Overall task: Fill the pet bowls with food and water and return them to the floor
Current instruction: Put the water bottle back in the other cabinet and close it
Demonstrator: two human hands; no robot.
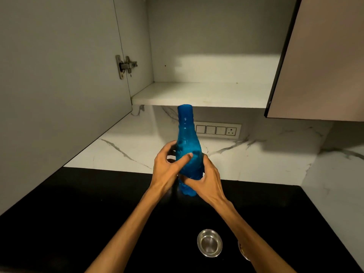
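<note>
While both hands close around it at frame centre, a blue bottle (188,146) stands upright, capped, over the black surface (78,203). Left hand (167,168) wraps its side, grip grasping the bottle; right hand (206,180) clasps its lower body likewise. Steel bowl (209,242) sits at lower centre; a second bowl (243,251) peeks behind the right forearm. Open cupboard (197,93) above.

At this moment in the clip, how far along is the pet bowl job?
Early. Done: a steel bowl is up on the black counter, apparently empty; a second bowl is mostly hidden behind the right forearm. In hand: both hands, left and right, hold a capped blue bottle. Left: uncapping, pouring, food, returning bowls to floor.
</note>
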